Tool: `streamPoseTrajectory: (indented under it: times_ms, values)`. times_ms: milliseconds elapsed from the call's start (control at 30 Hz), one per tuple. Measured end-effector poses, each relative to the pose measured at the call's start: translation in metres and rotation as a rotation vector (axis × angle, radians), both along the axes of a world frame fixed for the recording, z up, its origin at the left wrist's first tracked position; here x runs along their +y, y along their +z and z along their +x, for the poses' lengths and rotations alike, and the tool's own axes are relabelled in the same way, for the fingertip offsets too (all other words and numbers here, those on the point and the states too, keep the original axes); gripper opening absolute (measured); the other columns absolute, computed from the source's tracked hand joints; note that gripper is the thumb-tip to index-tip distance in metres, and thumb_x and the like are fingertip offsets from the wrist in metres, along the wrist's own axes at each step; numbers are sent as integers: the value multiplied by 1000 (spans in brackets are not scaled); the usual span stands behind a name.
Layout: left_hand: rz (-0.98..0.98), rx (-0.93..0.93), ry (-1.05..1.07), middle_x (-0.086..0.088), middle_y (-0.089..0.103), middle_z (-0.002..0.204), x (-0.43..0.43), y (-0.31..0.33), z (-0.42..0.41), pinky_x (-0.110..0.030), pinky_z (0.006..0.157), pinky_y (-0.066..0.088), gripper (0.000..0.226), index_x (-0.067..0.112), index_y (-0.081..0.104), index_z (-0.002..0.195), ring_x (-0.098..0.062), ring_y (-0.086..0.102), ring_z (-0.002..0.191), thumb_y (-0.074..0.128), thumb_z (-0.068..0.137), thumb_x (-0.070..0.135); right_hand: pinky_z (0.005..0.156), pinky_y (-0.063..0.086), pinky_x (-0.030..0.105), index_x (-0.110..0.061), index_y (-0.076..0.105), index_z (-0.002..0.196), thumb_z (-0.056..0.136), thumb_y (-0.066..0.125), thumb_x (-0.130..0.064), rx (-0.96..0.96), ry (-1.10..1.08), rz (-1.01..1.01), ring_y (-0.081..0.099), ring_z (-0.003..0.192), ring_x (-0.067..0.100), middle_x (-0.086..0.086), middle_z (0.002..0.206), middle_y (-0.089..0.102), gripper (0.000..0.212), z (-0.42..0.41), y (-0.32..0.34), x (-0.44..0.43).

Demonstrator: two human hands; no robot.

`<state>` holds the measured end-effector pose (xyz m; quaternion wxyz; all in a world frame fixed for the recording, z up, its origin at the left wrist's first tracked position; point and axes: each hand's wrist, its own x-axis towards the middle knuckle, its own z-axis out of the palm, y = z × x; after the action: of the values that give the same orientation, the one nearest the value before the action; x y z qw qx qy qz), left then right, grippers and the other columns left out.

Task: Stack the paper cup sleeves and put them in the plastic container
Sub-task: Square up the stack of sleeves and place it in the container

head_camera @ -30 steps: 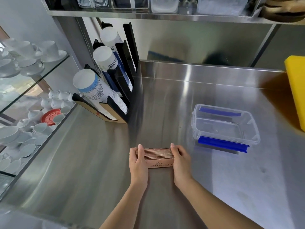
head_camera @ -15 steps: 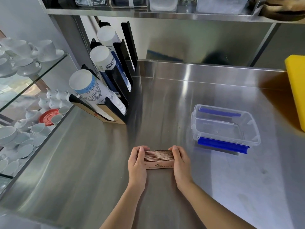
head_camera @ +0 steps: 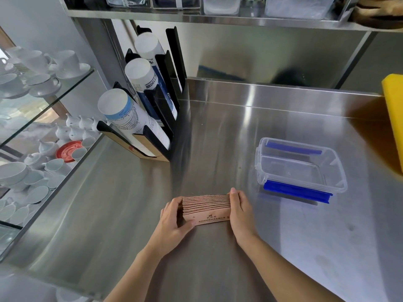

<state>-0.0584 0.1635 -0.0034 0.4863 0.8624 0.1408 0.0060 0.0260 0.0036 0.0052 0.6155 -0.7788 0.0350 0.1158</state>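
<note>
A stack of brown paper cup sleeves [head_camera: 207,209] stands on edge on the steel counter, squared into one block with print on its near face. My left hand [head_camera: 174,219] grips its left end, thumb under the front. My right hand [head_camera: 241,211] presses flat against its right end. The clear plastic container [head_camera: 301,168] with blue clips sits open and empty on the counter, to the right of the stack and a little farther away.
A black rack [head_camera: 157,118] holding three sleeves of white paper cups stands at the back left. Glass shelves [head_camera: 43,101] with white cups and saucers run along the left. A yellow board [head_camera: 394,118] leans at the right edge. A steel shelf [head_camera: 218,18] hangs overhead.
Both hands have pushed the sleeves into a tighter block. My left hand has curled around the stack's left end, thumb moving under the front.
</note>
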Motion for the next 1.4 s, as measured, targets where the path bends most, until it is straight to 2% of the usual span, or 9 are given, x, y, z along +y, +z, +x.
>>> streamPoseTrajectory:
  times_ms: [200, 333, 500, 600, 733, 900, 1100, 1267, 1400]
  values:
    - [-23, -41, 11, 14, 58, 108, 7, -3, -3, -37, 99, 41, 43, 37, 49, 108, -14, 49, 109, 54, 68, 53, 78, 43, 33, -4, 55, 89, 96, 35, -38, 5, 82, -5, 57, 85, 22, 12, 86, 62, 40, 2, -2, -7]
    - [-4, -52, 2, 11, 59, 108, 8, -4, -1, -42, 100, 41, 38, 29, 52, 109, -15, 47, 110, 60, 74, 42, 89, 45, 27, -21, 60, 98, 82, 57, -42, 110, 270, 155, 61, 96, 15, 2, 99, 68, 27, 4, 1, -27]
    - [-6, -40, 2, 15, 57, 106, 6, -1, 0, -39, 100, 40, 36, 29, 50, 108, -16, 47, 110, 59, 75, 37, 84, 51, 17, -25, 55, 112, 70, 74, 2, 169, 480, 88, 64, 98, 2, -8, 105, 67, 53, 15, 9, -54]
    - [-15, -46, 9, 10, 60, 106, 7, -1, 0, -33, 96, 41, 32, 33, 51, 104, -15, 47, 109, 61, 74, 36, 73, 50, 7, -18, 56, 110, 69, 71, 10, 119, 426, 63, 65, 84, -9, -9, 99, 66, 52, 16, 13, -54]
    - [-3, -56, 24, 9, 60, 106, 7, 1, 2, -17, 87, 37, 33, 24, 58, 106, -13, 45, 109, 70, 75, 25, 81, 53, 17, -23, 58, 101, 68, 72, 10, 135, 327, 90, 65, 88, 0, -6, 99, 69, 49, 14, 11, -53]
    - [-157, -49, 100, 33, 64, 97, 7, 7, 4, -19, 90, 39, 40, 51, 62, 90, -4, 49, 111, 72, 72, 16, 70, 57, 16, -20, 61, 91, 68, 73, 9, 167, 203, 193, 70, 84, 9, 0, 92, 72, 39, 13, 15, -52]
    - [-471, -183, 216, 11, 77, 81, -8, 34, 26, -19, 70, 56, 33, 16, 62, 97, -8, 68, 77, 68, 73, -6, 79, 58, 29, -12, 57, 91, 69, 73, 6, 105, 76, 279, 70, 89, 18, 7, 93, 73, 33, 26, 41, -58]
    - [-532, -227, 318, -2, 68, 62, -34, 60, 62, -28, 58, 42, 35, 12, 42, 65, -19, 68, 70, 68, 71, -9, 40, 43, 17, -14, 52, 84, 73, 71, 4, 53, -66, 324, 67, 56, 9, 0, 76, 75, 28, 42, 70, -78]
    - [-471, -214, 281, 10, 45, 45, -70, 86, 92, -26, 48, 27, 42, 13, 34, 56, 4, 55, 44, 69, 75, 1, 35, 31, 17, -15, 47, 76, 77, 69, 0, 51, -176, 308, 50, 38, 5, 15, 88, 72, 27, 55, 89, -102]
